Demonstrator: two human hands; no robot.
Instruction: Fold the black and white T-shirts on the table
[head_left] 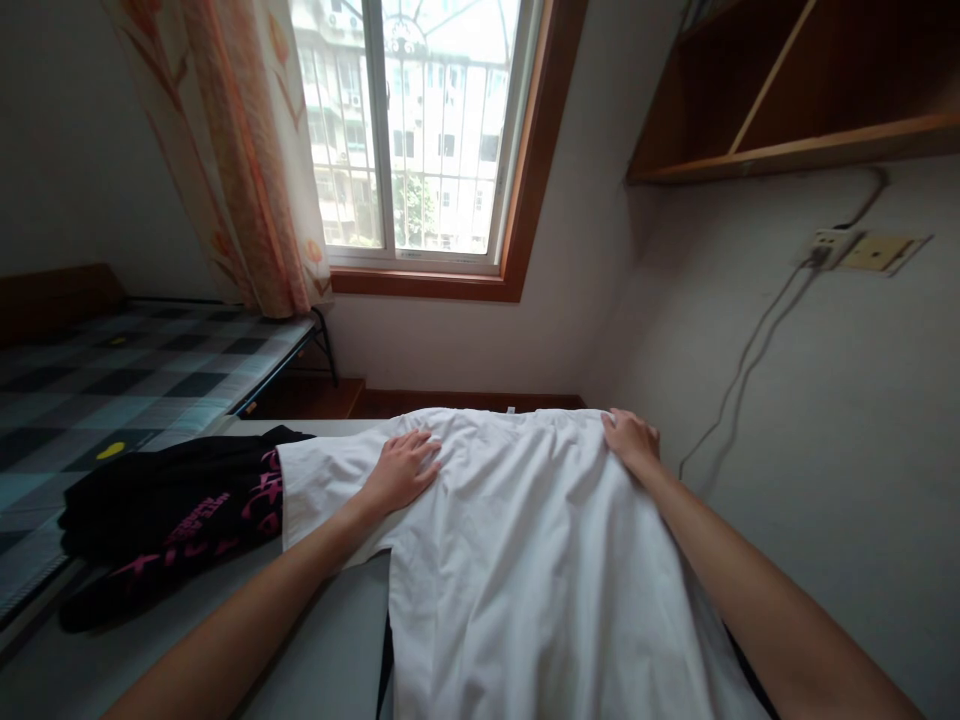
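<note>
A white T-shirt lies spread over a grey table, collar end away from me. My left hand rests flat on the shirt's left shoulder near the sleeve, fingers stretched out. My right hand lies on the shirt's far right shoulder, fingers curled down over the fabric at the table's edge by the wall. Whether it pinches the cloth I cannot make out.
A black garment with pink print lies on the table's left side. A bed with a checked mat stands at the left. Ahead are a window and curtain. A wall with socket and cable runs close on the right, beneath a wooden shelf.
</note>
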